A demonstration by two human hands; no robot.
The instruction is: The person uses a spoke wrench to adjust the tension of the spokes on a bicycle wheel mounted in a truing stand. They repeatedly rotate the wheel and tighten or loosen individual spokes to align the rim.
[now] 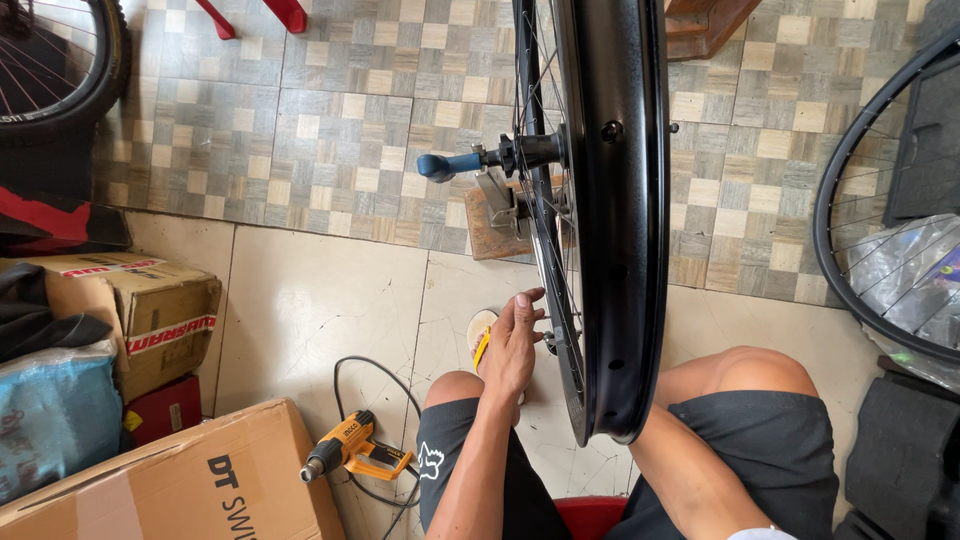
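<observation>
L hand (510,345) fingers (527,300) pinching spokes on 1 black wheel (612,220), standing upright at centre. R hand hidden behind rim, can't tell. 2 more wheels (868,215) sitting at edges, 1 orange drill (350,450) lying near-left on floor.

pale tiled floor (320,300) up close, checkered mosaic tiles further out, orange heat gun (345,450) with its black cord (365,365) lying on it, cardboard boxes (165,310) on the left, small wooden block (495,235) under the wheel stand
</observation>
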